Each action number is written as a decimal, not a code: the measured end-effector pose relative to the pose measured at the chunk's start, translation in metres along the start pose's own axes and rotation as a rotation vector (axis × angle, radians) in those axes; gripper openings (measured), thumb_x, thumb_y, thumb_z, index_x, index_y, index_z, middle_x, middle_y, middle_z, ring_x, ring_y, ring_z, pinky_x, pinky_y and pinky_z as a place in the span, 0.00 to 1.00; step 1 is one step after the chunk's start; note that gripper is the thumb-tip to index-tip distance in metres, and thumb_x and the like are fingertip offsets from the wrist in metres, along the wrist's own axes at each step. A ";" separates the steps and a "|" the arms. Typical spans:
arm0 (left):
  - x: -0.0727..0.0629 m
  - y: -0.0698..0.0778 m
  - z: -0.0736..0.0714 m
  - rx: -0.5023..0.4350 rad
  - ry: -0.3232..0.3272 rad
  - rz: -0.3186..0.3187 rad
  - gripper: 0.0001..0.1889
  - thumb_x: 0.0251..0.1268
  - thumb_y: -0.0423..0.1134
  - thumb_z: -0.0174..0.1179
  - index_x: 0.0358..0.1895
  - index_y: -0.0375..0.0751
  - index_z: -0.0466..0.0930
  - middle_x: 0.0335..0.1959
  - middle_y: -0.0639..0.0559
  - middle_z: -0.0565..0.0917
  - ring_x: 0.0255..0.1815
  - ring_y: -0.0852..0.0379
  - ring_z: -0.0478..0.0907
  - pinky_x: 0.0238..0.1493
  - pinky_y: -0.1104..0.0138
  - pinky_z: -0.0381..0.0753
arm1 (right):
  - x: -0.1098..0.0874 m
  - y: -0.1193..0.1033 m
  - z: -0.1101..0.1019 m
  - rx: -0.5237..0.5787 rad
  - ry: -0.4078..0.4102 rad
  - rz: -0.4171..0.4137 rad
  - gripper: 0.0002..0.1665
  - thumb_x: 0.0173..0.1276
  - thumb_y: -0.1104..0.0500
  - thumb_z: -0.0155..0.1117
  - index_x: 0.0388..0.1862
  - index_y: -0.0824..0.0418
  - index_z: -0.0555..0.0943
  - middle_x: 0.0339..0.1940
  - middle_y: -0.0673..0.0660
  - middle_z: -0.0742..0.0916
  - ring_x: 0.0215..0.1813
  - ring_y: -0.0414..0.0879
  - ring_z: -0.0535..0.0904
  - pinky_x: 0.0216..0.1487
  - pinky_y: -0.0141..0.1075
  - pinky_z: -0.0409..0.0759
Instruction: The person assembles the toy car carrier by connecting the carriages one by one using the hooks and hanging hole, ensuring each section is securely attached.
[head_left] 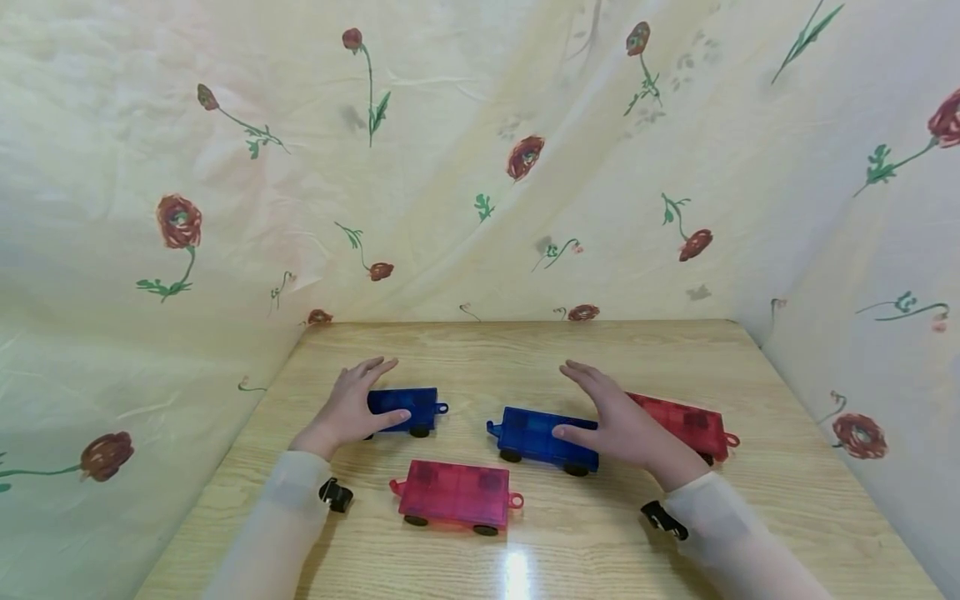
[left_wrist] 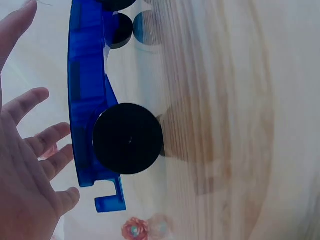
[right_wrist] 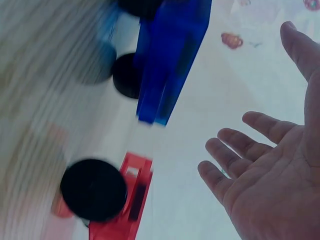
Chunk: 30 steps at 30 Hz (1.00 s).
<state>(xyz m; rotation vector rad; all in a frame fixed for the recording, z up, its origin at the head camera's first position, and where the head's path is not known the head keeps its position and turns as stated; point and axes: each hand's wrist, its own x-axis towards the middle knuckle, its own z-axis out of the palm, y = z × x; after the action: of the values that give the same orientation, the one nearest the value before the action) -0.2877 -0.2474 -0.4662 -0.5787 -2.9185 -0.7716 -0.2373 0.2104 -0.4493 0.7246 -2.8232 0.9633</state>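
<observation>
My left hand (head_left: 347, 414) hovers with spread fingers above a translucent blue toy wagon (head_left: 422, 407) on black wheels. In the left wrist view, that wagon's hook (left_wrist: 111, 202) points toward the bottom, and the palm (left_wrist: 22, 180) holds nothing. A second blue toy wagon (head_left: 528, 435) stands right of the middle; over its right end is my right hand (head_left: 626, 429), fingers extended. The right wrist view shows that palm (right_wrist: 275, 175) empty and apart from both wagons near it. Behind the right hand stands a red toy wagon (head_left: 699, 425), partly hidden by it.
A pinkish-red toy wagon (head_left: 454, 493) stands nearer the front, its hook to the left and its ring to the right. The wooden table (head_left: 570, 542) is bordered by a flowered cloth (head_left: 450, 192) at the back and sides. Each wrist carries a small black device.
</observation>
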 end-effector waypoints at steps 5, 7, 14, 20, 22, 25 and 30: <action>0.002 -0.003 0.007 -0.030 -0.014 0.006 0.52 0.57 0.70 0.72 0.83 0.56 0.62 0.83 0.41 0.58 0.82 0.29 0.48 0.77 0.31 0.41 | 0.003 -0.015 0.012 0.012 -0.026 -0.033 0.56 0.66 0.38 0.77 0.85 0.52 0.61 0.83 0.57 0.65 0.81 0.62 0.61 0.72 0.65 0.67; 0.003 -0.003 0.010 -0.042 -0.023 0.013 0.51 0.57 0.69 0.72 0.82 0.56 0.64 0.83 0.41 0.59 0.82 0.29 0.48 0.77 0.30 0.42 | 0.006 -0.021 0.017 0.011 -0.040 -0.047 0.55 0.65 0.38 0.77 0.85 0.52 0.62 0.82 0.58 0.67 0.80 0.62 0.62 0.72 0.64 0.68; 0.003 -0.002 0.016 -0.079 -0.046 0.055 0.50 0.57 0.67 0.74 0.81 0.52 0.67 0.81 0.40 0.62 0.82 0.32 0.53 0.77 0.31 0.43 | 0.013 -0.042 0.036 0.000 -0.106 -0.091 0.52 0.65 0.36 0.76 0.83 0.48 0.66 0.78 0.52 0.72 0.77 0.55 0.69 0.72 0.57 0.72; 0.003 0.000 0.016 -0.133 -0.092 0.023 0.49 0.57 0.64 0.76 0.80 0.51 0.68 0.79 0.44 0.65 0.81 0.32 0.55 0.72 0.30 0.59 | 0.010 -0.062 0.051 0.009 -0.196 -0.083 0.53 0.66 0.34 0.74 0.84 0.47 0.65 0.80 0.55 0.70 0.79 0.57 0.66 0.73 0.57 0.70; 0.002 -0.001 0.016 -0.145 -0.100 0.021 0.48 0.58 0.62 0.76 0.79 0.49 0.68 0.78 0.45 0.67 0.80 0.33 0.57 0.72 0.32 0.62 | 0.008 -0.067 0.054 0.017 -0.219 -0.082 0.52 0.66 0.34 0.74 0.83 0.47 0.65 0.81 0.58 0.68 0.80 0.60 0.63 0.74 0.59 0.68; 0.001 -0.002 0.015 -0.163 -0.101 0.017 0.44 0.59 0.58 0.78 0.77 0.48 0.71 0.76 0.46 0.70 0.78 0.36 0.61 0.72 0.35 0.65 | 0.006 -0.074 0.059 0.015 -0.253 -0.102 0.50 0.67 0.35 0.74 0.82 0.48 0.67 0.81 0.61 0.68 0.80 0.60 0.63 0.74 0.58 0.68; -0.001 -0.004 0.013 -0.171 -0.107 0.002 0.40 0.58 0.52 0.80 0.74 0.48 0.75 0.72 0.45 0.73 0.75 0.37 0.66 0.73 0.37 0.65 | 0.003 -0.084 0.064 -0.005 -0.291 -0.148 0.47 0.68 0.35 0.74 0.80 0.51 0.70 0.78 0.60 0.72 0.76 0.54 0.69 0.72 0.53 0.73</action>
<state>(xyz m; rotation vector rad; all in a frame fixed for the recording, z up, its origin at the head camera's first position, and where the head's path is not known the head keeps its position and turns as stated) -0.2875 -0.2444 -0.4799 -0.6552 -2.9659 -1.0282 -0.1966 0.1129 -0.4533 1.1410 -2.9536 0.8911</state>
